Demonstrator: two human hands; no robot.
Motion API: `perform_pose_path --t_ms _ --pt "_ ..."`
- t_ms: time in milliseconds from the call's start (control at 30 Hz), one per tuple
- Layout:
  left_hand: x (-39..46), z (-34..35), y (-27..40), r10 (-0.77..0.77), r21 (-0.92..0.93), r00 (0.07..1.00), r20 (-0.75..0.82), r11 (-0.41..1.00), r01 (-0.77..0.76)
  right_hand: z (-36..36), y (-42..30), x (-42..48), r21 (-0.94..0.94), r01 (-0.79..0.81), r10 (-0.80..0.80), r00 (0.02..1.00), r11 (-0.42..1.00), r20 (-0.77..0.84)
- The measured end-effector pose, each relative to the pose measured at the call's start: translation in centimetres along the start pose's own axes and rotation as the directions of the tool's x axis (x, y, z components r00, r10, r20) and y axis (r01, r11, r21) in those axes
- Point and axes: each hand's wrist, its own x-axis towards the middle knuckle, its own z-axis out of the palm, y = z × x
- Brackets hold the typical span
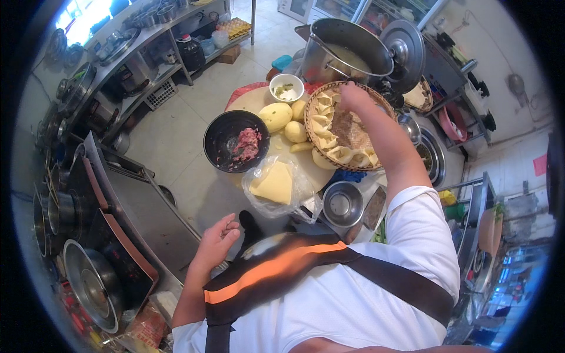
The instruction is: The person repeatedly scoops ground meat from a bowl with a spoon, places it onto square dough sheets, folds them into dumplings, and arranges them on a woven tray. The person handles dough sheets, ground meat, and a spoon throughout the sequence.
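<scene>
My right hand [353,96] reaches over the far part of a round woven basket [310,132]; its fingertips are partly hidden, so what it holds is unclear. Folded dumplings [322,122] line the basket's left and near sides. My left hand [220,238] is held in the air near my apron, fingers loosely bent, with nothing in it. In front of me, a stack of yellowish dough wrappers [273,183] lies in a clear plastic bag [304,194]. Beside it stands a black bowl [216,148] with minced meat [248,143].
Peeled potatoes [276,116] and a small white bowl [300,88] stand on a round board [256,97]. Behind is a large steel pot [315,66] of liquid. A steel bowl [343,204] sits nearer me. A steel counter [145,198] runs along my left.
</scene>
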Motion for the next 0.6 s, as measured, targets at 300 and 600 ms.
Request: perform_pose_path --t_ms 300,600 --pt "-0.1 -0.7 -0.6 -0.007 -0.033 1.000 -0.011 0.999 0.006 0.0 0.6 1.9 0.247 -0.177 0.216 0.967 0.953 -0.138" --pt "0.9 -0.9 -0.7 0.006 -0.065 1.000 -0.011 0.998 -0.007 -0.5 1.9 4.3 0.275 -0.150 0.145 0.989 0.950 0.038"
